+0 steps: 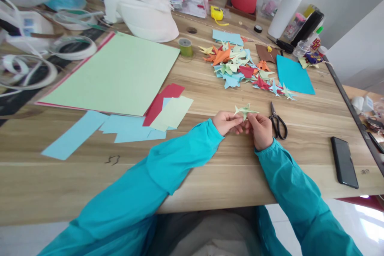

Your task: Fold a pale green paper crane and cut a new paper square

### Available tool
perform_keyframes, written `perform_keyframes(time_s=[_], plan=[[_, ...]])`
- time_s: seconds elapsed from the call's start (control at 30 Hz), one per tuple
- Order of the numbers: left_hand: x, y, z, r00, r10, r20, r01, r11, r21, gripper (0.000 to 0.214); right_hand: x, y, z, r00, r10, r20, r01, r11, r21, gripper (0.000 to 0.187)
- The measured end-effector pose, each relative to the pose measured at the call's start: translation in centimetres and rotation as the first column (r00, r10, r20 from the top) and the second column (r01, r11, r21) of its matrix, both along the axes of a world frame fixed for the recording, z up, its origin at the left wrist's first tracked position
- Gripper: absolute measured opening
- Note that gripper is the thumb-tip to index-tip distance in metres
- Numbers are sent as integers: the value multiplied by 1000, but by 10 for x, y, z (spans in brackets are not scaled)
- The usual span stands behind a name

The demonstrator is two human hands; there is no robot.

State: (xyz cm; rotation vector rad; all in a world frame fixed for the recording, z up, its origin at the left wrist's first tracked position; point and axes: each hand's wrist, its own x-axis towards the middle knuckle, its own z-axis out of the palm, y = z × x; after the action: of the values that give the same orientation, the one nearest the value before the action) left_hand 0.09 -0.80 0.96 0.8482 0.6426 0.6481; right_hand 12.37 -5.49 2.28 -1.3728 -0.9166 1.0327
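Between both hands is a pale green folded paper plane [246,109], with a pointed body and small wings. My left hand [228,123] pinches it from the left, thumb on top. From the right, my right hand [259,129] grips its lower edge with thumb and finger. Black-handled scissors [278,123] lie just right of my right hand, points away from me. Beyond the hands is a pile of folded paper planes [237,64] in orange, green, blue, red and yellow.
Large green sheets [120,76] lie at left, with blue paper strips [75,134] and a small green sheet [172,114] before them. A blue square [295,74] lies right of the pile. A phone [344,162] rests near the right edge; a thread spool [185,47] stands behind.
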Motion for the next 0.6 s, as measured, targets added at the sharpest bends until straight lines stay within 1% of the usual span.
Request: perform_keyframes(time_s=[0.33,0.6], plan=[[0,1,3,1000,1,-28,-1,1000,-9,16,0,-1,-1,999,23,37,-23,1000,14,34],[2,-4,5,997,49,-67,-42,994,101,17,-1,-1,-1,999,15,39,-15,1000,9,34]])
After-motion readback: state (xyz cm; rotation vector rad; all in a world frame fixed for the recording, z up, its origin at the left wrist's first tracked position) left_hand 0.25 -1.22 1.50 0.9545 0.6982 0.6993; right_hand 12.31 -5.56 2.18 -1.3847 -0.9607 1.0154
